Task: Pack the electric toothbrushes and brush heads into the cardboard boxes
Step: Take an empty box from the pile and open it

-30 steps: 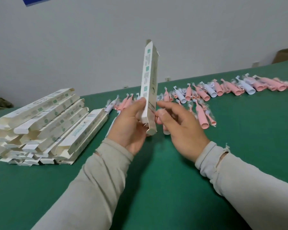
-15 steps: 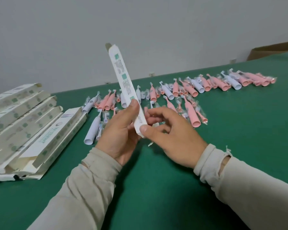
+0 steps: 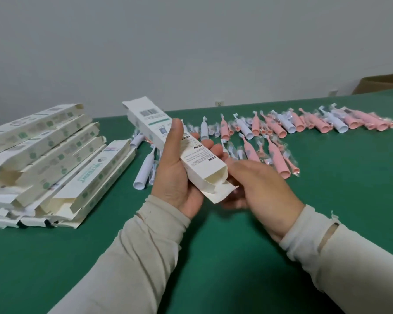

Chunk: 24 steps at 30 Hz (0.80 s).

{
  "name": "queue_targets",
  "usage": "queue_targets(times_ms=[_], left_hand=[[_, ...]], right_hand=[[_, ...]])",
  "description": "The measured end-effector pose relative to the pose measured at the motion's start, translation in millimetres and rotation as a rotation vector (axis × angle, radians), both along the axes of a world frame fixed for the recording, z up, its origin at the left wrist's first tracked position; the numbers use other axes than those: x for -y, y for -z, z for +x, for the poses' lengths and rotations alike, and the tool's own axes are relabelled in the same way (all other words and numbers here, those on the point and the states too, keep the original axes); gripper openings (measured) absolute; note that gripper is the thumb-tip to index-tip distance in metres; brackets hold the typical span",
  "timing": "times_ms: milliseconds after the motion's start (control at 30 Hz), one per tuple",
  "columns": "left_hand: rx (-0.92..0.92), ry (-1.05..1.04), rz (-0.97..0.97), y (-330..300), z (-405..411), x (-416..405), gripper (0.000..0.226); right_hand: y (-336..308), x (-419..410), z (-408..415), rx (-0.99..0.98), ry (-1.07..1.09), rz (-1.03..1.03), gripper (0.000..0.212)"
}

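One toothbrush box, upright half a second ago, now lies tilted at frame centre, its open near end showing nothing inside. The left hand grips it, thumb on top; the right hand touches its open flap, fingers relaxed. Toothbrushes lie behind on the green table; open boxes are stacked at left.

Green table, grey wall (socket, seemingly)
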State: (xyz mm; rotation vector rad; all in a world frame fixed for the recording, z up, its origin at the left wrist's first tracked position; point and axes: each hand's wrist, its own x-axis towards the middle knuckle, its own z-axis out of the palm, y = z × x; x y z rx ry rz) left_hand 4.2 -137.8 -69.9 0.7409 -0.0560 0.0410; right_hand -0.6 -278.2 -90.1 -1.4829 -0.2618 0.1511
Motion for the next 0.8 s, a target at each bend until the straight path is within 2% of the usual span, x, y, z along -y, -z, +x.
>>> queue_targets(times_ms=[67,133,267,333,433,533,667,733,800], left_hand=[[-0.041,-0.051,0.006,2,4,-3,0.058],[-0.054,-0.071,0.005,4,8,-5,0.060],[-0.056,-0.074,0.015,9,11,-5,0.044],[-0.064,-0.079,0.012,9,10,-4,0.047],[-0.051,-0.079,-0.013,9,11,-4,0.048],[-0.047,-0.078,0.000,10,10,-1,0.044],[0.007,-0.018,0.016,12,5,4,0.044],[0.010,0.038,0.056,13,4,7,0.045],[-0.056,0.023,0.067,11,2,12,0.063]], right_hand=[[-1,3,2,0.262,0.170,-0.172,0.015],[-3,5,1,0.364,0.146,-0.192,0.014],[-2,3,-3,0.352,0.083,-0.194,0.012],[-2,3,-5,0.375,0.077,-0.213,0.005],[0,2,-7,0.407,0.087,-0.263,0.018],[2,-1,-7,0.441,0.158,-0.298,0.016],[3,0,-3,0.396,0.198,-0.236,0.017],[3,1,-3,0.384,0.208,-0.200,0.018],[2,2,-3,0.380,0.217,-0.180,0.018]])
